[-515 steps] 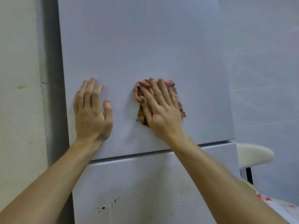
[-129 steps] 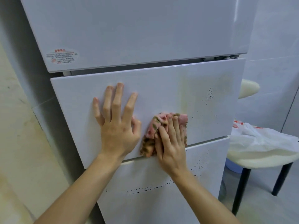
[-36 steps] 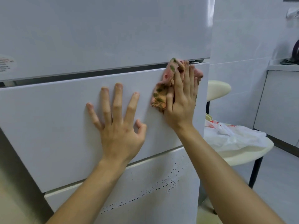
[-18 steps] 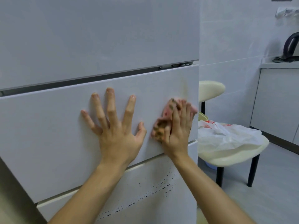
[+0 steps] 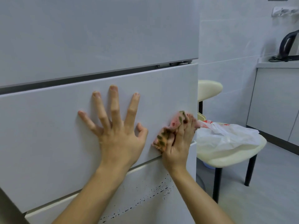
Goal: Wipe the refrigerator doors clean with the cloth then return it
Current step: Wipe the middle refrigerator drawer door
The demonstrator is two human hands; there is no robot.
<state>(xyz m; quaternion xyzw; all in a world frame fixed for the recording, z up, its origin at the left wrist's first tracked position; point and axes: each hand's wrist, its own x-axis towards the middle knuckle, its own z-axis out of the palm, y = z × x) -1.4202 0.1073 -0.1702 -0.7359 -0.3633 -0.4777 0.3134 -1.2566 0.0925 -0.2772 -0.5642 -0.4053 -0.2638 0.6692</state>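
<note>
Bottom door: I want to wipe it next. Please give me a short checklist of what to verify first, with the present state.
1. Cloth under right hand, pressed on the middle door: ok.
2. Left hand flat on the middle door: ok.
3. Middle door clean where visible: ok.
4. Bottom door clean: not ok, dark specks.
5. Cloth's wiping side clean: cannot tell.

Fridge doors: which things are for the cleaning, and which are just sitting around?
For the job: cloth, right hand pressing it, left hand flat on the middle door, speckled lower door.
Just lying about: chair, plastic bag on it, kettle.
</note>
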